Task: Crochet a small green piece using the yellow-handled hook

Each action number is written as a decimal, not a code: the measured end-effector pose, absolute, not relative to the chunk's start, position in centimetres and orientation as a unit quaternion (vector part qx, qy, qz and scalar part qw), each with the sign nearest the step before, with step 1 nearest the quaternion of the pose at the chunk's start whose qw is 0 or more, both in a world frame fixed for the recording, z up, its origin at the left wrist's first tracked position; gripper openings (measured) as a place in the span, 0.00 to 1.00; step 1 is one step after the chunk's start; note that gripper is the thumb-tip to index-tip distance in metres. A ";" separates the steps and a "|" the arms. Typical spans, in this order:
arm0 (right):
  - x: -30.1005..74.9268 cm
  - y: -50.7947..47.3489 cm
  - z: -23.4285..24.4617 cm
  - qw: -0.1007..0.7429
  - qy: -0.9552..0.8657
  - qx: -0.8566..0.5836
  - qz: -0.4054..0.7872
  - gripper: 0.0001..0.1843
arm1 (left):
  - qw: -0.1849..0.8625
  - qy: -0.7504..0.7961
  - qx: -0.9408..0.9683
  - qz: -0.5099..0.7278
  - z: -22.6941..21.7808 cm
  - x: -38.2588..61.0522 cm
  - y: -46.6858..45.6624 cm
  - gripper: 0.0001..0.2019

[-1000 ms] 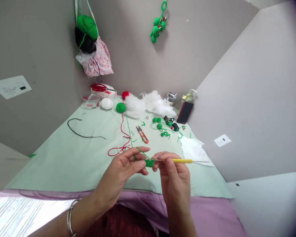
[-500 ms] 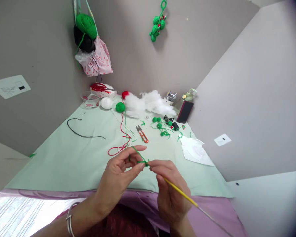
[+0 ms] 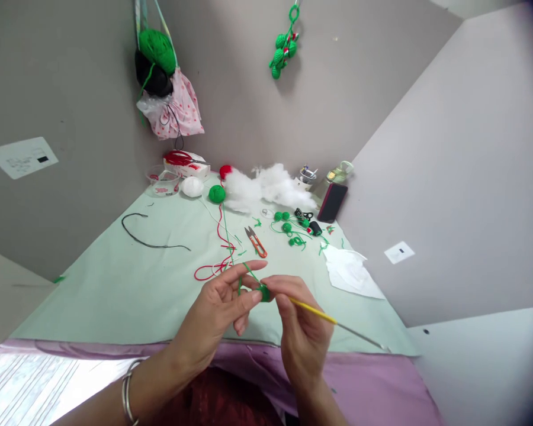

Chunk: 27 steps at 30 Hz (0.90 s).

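Crochet point(image 3: 264, 293) between left fingers point(image 3: 246, 302) and right fingers point(image 3: 288, 286)

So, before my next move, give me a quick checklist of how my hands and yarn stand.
1. Green piece pinched by the left hand: ok.
2. Yellow-handled hook held in the right hand: ok.
3. Green yarn led over the left index finger: ok.
4. Hook's front tip inside a stitch: cannot tell, too small and hidden at the fingers.
5. Green yarn clear of the loose red yarn: not ok, they cross in view.
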State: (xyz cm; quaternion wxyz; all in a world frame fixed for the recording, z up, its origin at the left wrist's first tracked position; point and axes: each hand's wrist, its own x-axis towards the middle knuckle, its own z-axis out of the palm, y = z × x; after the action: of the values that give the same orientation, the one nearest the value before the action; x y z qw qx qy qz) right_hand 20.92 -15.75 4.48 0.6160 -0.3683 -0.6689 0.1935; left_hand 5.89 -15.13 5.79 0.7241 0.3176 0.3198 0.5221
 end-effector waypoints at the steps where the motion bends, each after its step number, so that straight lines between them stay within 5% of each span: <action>1: 20.9 -15.9 4.2 0.604 -0.690 -0.370 0.150 0.15 | 0.717 0.327 0.319 0.527 5.7 6.0 -15.2 0.23; 5: 21.3 -16.2 3.4 0.565 -0.746 -0.353 0.003 0.20 | 0.765 0.309 0.275 0.493 5.5 5.9 -14.8 0.24; 11: 21.6 -15.8 4.6 0.660 -0.605 -0.380 0.230 0.12 | 0.772 0.286 0.252 0.509 5.9 5.2 -14.3 0.17; 18: 21.5 -15.0 4.4 0.648 -0.563 -0.363 0.361 0.10 | 0.733 0.307 0.321 0.515 5.9 5.6 -14.9 0.14; 27: 21.9 -16.0 5.1 0.643 -0.590 -0.375 0.312 0.13 | 0.697 0.339 0.345 0.528 5.7 5.2 -15.1 0.12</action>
State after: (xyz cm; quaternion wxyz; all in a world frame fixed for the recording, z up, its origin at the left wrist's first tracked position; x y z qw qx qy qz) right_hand 21.89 -16.02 5.07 0.6434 -0.3750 -0.5901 0.3119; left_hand 5.22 -15.12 5.73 0.6974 0.3453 0.3394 0.5284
